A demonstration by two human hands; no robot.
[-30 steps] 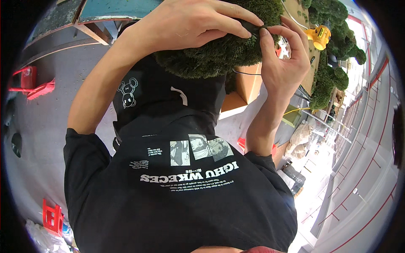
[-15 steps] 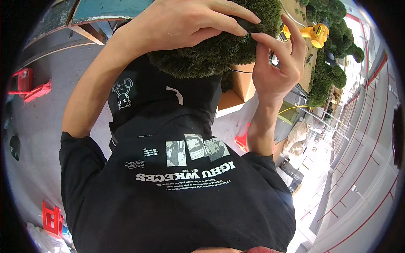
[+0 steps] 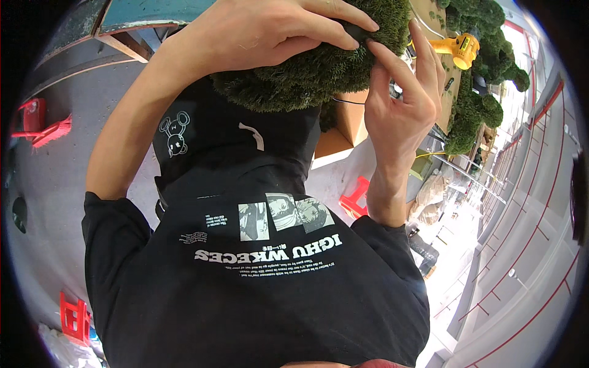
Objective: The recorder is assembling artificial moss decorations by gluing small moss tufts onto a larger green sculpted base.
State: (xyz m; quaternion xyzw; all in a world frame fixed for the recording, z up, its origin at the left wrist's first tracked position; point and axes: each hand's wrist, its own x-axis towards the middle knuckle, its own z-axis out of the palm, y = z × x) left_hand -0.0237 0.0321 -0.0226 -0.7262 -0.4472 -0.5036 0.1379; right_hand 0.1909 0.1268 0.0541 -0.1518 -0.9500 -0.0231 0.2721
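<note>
In the head view, a dense green foliage clump (image 3: 294,86) sits at the top middle, in front of the person's black-clad legs; what bears its weight cannot be told. The left hand (image 3: 261,34) reaches over it from the left, back of the hand up, with its index and middle fingers stretched across the greenery. Between those two fingertips lies a small, smooth dark piece (image 3: 355,30), its outline unclear. The right hand (image 3: 405,95) comes up along the clump's right side, its index fingertip meeting the greenery just beside the left fingertips, its other fingers raised. Whether either of the hands grips or merely presses cannot be told, since the undersides and the thumbs' contact are hidden.

Past the right hand, a yellow power tool (image 3: 461,50) lies on a wooden tabletop (image 3: 451,113), with more green foliage (image 3: 489,27) beyond. A thin dark wire (image 3: 348,101) runs between the clump and the right hand, above an open cardboard box (image 3: 348,116). A red stool (image 3: 354,197) stands near the right forearm. At the far left, a red brush (image 3: 54,131) rests on the grey floor (image 3: 80,165).
</note>
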